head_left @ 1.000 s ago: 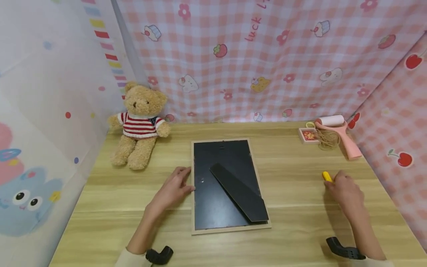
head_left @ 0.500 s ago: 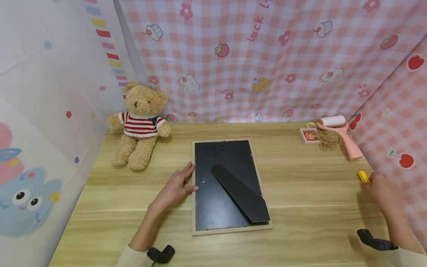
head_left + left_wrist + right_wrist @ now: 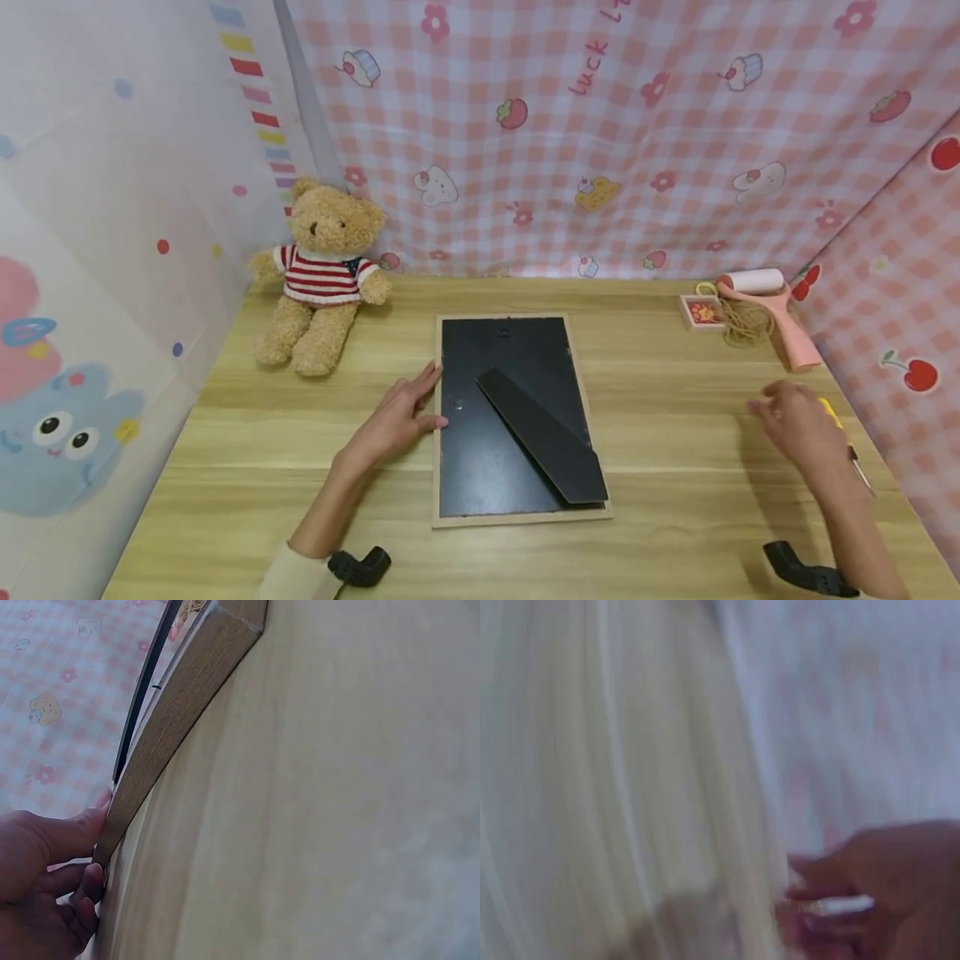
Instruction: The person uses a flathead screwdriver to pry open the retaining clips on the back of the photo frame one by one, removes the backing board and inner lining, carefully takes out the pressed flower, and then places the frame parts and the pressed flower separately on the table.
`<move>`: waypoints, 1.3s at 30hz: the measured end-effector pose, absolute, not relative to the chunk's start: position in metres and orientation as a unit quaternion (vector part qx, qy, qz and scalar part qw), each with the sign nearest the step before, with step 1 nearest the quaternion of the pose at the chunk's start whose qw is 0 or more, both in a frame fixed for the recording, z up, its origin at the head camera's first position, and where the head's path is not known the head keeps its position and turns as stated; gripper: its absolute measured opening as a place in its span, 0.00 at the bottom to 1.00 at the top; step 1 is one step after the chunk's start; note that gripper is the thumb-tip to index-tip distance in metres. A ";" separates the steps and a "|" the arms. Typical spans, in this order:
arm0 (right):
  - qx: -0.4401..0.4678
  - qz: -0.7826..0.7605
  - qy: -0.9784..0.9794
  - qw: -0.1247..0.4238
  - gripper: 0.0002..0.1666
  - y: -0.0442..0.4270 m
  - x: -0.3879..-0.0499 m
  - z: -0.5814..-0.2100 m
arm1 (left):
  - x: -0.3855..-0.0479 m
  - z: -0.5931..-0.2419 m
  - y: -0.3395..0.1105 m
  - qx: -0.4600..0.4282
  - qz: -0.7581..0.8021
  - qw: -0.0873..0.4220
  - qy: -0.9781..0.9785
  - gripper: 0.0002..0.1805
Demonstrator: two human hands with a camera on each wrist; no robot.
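A picture frame [image 3: 487,467] lies face down on the table, its black back and slanted stand [image 3: 543,437] upward. My left hand [image 3: 393,421] holds its left edge: the thumb rests over the wooden rim and the fingers bend against the side, as the left wrist view shows at the frame's side [image 3: 176,701]. A screwdriver with a yellow handle [image 3: 831,412] lies at the table's right side, partly hidden behind my right hand [image 3: 802,429]. That hand hovers over the table with loosely bent fingers and nothing in them. The right wrist view is blurred.
A teddy bear [image 3: 326,279] in a striped sweater sits at the back left. At the back right lie a pink slingshot-like handle [image 3: 797,337] with a white roller [image 3: 753,281], a bundle of twine [image 3: 747,323] and a small box [image 3: 702,313]. Printed cloth walls surround the table [image 3: 675,492].
My right hand carried the screwdriver rightward, let it go on the table's right side, then came back left without it. The left hand stays at the frame; its fingers moved closer along the edge.
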State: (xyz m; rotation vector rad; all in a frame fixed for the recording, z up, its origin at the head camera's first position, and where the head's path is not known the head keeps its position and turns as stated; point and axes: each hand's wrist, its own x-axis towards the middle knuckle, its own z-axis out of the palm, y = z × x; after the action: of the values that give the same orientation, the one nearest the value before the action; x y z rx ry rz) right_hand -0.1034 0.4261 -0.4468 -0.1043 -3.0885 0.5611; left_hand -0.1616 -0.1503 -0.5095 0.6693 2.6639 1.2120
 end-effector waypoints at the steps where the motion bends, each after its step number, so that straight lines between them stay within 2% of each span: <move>1: 0.002 0.227 -0.974 -0.006 0.27 0.400 -0.108 -0.447 | -0.162 -0.510 -0.152 0.222 0.402 0.069 0.886 0.46; 2: 0.025 0.276 -0.960 -0.034 0.19 0.370 -0.113 -0.442 | -0.162 -0.511 -0.153 0.220 0.402 0.068 0.886 0.46; 5: 0.104 0.391 -0.911 -0.080 0.16 0.298 -0.128 -0.446 | -0.165 -0.515 -0.153 0.220 0.399 0.063 0.888 0.46; 8: 0.138 0.447 -0.875 -0.124 0.17 0.249 -0.141 -0.452 | -0.166 -0.517 -0.152 0.223 0.396 0.058 0.889 0.45; 11: 0.135 0.483 -0.849 -0.167 0.19 0.221 -0.150 -0.460 | -0.167 -0.518 -0.150 0.226 0.398 0.055 0.888 0.45; 16: 0.086 0.526 -0.815 -0.228 0.21 0.203 -0.161 -0.472 | -0.168 -0.519 -0.146 0.236 0.397 0.046 0.886 0.42; 23: 0.054 0.571 -0.773 -0.272 0.24 0.188 -0.178 -0.481 | -0.170 -0.520 -0.148 0.207 0.402 0.045 0.891 0.40; 30: 0.061 0.587 -0.757 -0.280 0.26 0.187 -0.181 -0.480 | -0.169 -0.519 -0.148 0.190 0.410 0.051 0.890 0.41; 34: 0.056 0.588 -0.758 -0.277 0.27 0.187 -0.182 -0.480 | -0.168 -0.507 -0.146 0.179 0.409 0.070 0.892 0.42; 39: 0.051 0.585 -0.758 -0.283 0.28 0.188 -0.181 -0.482 | -0.164 -0.499 -0.143 0.152 0.431 0.084 0.885 0.34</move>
State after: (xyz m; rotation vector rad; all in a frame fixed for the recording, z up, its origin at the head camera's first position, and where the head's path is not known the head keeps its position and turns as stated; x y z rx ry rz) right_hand -0.1807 0.1880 -0.4819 0.1968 -2.9390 2.2657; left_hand -0.1643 -0.1430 -0.4993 0.4533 2.6427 1.2870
